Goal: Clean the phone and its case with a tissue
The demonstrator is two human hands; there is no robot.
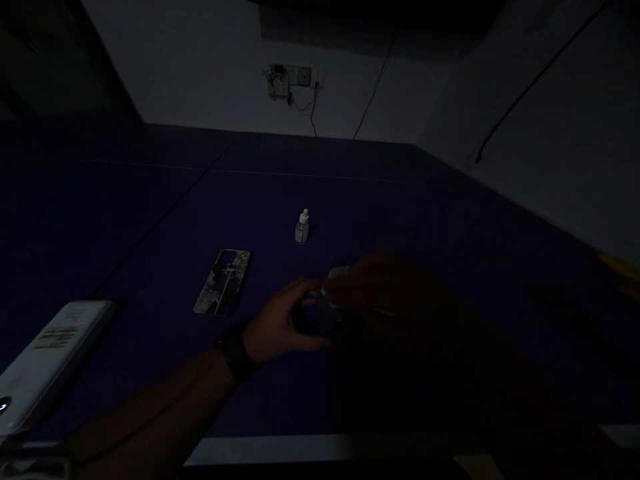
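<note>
In the dim head view, my left hand (280,323), with a dark band on its wrist, curls its thumb and fingers around the edges of a dark object (306,320), whose kind I cannot make out. A small grey-blue patch (326,313) shows on that object. My right hand (373,287) lies in deep shadow against it, its fingers close together. Pale bits of something (339,271) stick out by the right fingers; shadow hides what they are. Beyond the hands a small dropper bottle (301,230) with a white cap stands upright. A patterned phone case (223,283) lies to the left.
A white power bank-like block (55,360) lies at the left on the dark blue table (165,373). Sockets with plugs and cords (295,77) are on the back wall. A yellow item (620,267) is at the right edge.
</note>
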